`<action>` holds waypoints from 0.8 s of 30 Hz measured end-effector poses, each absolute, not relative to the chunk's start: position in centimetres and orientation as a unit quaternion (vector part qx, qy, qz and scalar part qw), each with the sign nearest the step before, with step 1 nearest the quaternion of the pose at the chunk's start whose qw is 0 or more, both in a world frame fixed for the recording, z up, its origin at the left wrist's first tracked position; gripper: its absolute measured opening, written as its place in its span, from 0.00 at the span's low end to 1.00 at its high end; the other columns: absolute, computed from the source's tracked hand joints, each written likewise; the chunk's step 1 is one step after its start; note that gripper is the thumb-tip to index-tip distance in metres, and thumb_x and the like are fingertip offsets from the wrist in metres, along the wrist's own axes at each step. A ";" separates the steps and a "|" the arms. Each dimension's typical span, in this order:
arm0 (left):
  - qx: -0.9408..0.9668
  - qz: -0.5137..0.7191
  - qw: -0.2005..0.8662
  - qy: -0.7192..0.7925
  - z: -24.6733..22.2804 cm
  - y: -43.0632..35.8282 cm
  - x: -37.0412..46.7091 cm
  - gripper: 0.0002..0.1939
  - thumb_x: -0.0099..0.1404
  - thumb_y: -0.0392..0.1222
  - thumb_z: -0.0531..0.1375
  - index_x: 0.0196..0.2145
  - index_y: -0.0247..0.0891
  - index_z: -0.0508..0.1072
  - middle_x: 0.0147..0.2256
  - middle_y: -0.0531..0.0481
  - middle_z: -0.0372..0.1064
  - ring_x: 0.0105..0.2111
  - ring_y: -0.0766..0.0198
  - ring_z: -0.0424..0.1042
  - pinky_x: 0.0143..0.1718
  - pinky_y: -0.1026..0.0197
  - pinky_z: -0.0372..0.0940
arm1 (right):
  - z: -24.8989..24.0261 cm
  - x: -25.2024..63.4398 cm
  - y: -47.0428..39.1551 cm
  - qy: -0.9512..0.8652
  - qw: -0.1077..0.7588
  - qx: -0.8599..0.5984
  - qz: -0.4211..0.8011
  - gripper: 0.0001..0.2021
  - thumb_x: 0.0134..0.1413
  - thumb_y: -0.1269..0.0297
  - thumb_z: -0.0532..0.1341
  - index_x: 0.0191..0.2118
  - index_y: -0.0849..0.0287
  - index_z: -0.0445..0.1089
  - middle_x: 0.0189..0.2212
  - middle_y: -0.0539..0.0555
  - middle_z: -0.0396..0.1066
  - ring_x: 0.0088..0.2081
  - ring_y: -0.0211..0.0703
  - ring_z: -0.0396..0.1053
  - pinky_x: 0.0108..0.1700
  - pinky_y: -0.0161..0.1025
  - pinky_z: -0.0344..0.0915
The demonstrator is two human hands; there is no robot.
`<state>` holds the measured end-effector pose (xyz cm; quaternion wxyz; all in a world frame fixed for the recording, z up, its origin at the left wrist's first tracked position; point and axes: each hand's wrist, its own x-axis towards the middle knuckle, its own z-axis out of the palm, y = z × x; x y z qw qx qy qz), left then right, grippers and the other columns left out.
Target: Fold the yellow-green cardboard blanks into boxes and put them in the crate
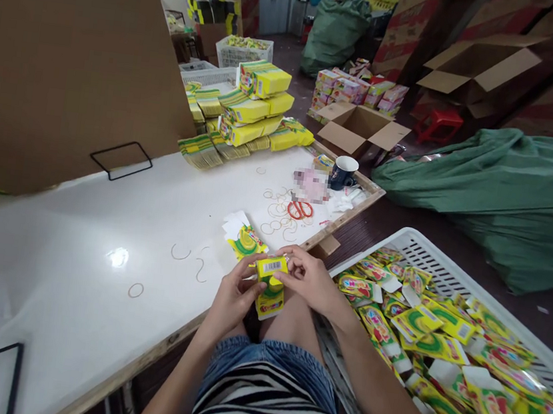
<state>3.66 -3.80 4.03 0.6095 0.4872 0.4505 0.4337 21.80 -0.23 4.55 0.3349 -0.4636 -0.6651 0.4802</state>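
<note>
Left hand: I see the wearer's left hand (238, 291) closed on a small yellow carton (272, 272), thumb on the near face and fingers bent around its left side.
Right hand: The wearer's right hand (307, 274) pinches the same carton near its upper right corner, thumb against the front, fingers curled at the top edge.
Held carton: Yellow and green, upright in front of the lap, just off the table's edge; a barcode panel near its top faces my camera.
Carton on the table: Just beyond the left hand lies a second carton (248, 242), its white end flaps open.
Tabletop: On the white table (71, 276), thin rubber bands (274, 223) lie scattered, some around red scissor handles (299, 210); a dark mug (344, 173) with a white inside stands near the far right corner.
Far end: I make out stacked yellow bundles (258, 107) toward the back of the table.
Right side: Beside the wearer, a white crate (407, 233) holds a loose heap of yellow cartons (435, 330), several showing white flaps.
Beyond: An open cardboard box (340, 141) and a large green sack (523, 204).
</note>
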 end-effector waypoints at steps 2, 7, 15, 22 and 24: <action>0.487 0.433 0.613 0.446 4.1 -3.9 3.8 0.24 0.62 0.42 0.62 0.54 0.41 0.62 0.49 0.43 0.72 0.36 0.61 0.77 0.37 0.61 0.72 | 4.7 21.6 -0.3 -0.675 0.322 -0.466 0.473 0.18 0.51 0.64 0.63 0.49 0.58 0.67 0.21 0.42 0.59 0.21 0.34 0.54 0.25 0.32 0.52; 0.475 0.431 0.628 0.441 4.2 -4.0 3.8 0.26 0.61 0.42 0.62 0.56 0.41 0.62 0.50 0.42 0.72 0.37 0.60 0.77 0.38 0.59 0.72 | 5.3 21.5 -0.4 -0.704 0.286 -0.505 0.409 0.18 0.49 0.70 0.62 0.48 0.55 0.65 0.24 0.43 0.62 0.24 0.35 0.60 0.28 0.32 0.55; 0.463 0.429 0.636 0.444 4.0 -3.9 4.3 0.27 0.59 0.43 0.65 0.55 0.41 0.63 0.50 0.42 0.72 0.37 0.59 0.77 0.39 0.58 0.72 | 4.6 20.9 -0.4 -0.732 0.244 -0.571 0.281 0.15 0.52 0.67 0.64 0.46 0.54 0.66 0.26 0.49 0.70 0.28 0.43 0.69 0.32 0.36 0.58; 0.450 0.440 0.635 0.448 4.5 -3.6 3.8 0.27 0.58 0.43 0.66 0.54 0.40 0.64 0.46 0.42 0.74 0.37 0.58 0.77 0.38 0.59 0.72 | 3.6 22.1 -0.1 -0.709 0.323 -0.496 0.384 0.14 0.53 0.63 0.65 0.46 0.54 0.71 0.27 0.48 0.71 0.26 0.39 0.67 0.31 0.35 0.61; 0.449 0.441 0.644 0.434 4.5 -3.5 4.0 0.26 0.58 0.42 0.66 0.53 0.40 0.65 0.45 0.43 0.75 0.36 0.58 0.78 0.38 0.58 0.72 | 3.0 22.2 0.0 -0.656 0.377 -0.446 0.478 0.13 0.55 0.58 0.63 0.45 0.55 0.72 0.31 0.50 0.73 0.28 0.39 0.68 0.31 0.35 0.64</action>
